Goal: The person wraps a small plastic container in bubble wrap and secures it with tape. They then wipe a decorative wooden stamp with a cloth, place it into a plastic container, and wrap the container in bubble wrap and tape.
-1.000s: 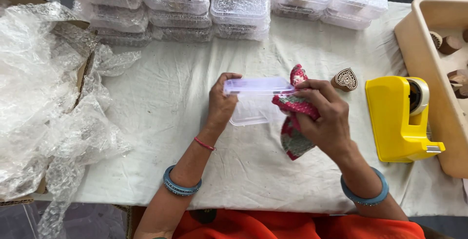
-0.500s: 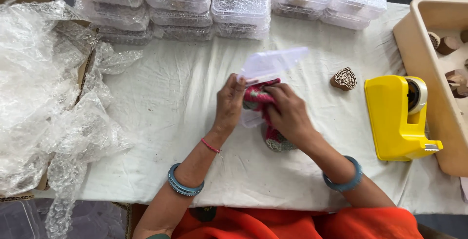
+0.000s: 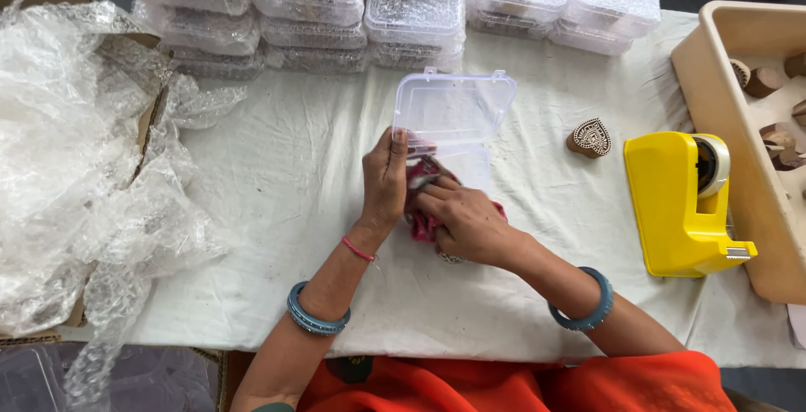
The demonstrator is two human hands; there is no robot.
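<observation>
Both hands meet at mid-table over a small clear plastic box point(image 3: 454, 126) with its hinged lid standing open, tilted away from the person. Left hand point(image 3: 385, 178): fingers straight and together, pressed flat against the box's near-left edge, fingertips at the hinge line. Right hand point(image 3: 467, 224): curled, knuckles up, fingers pushing down on a pink patterned cloth point(image 3: 422, 225) bunched between the two hands, partly in the box's bottom half. Whether the right hand pinches the cloth or only presses it, cannot tell.

Right of the right hand: a small carved wooden block point(image 3: 589, 137), then a yellow tape dispenser point(image 3: 684, 206), then a beige tray point(image 3: 730, 93) with wooden pieces. Beyond the hands: stacked clear boxes point(image 3: 416, 13), filled. Left of the left hand: a heap of bubble wrap point(image 3: 75, 168). White cloth point(image 3: 277, 210) covers the table.
</observation>
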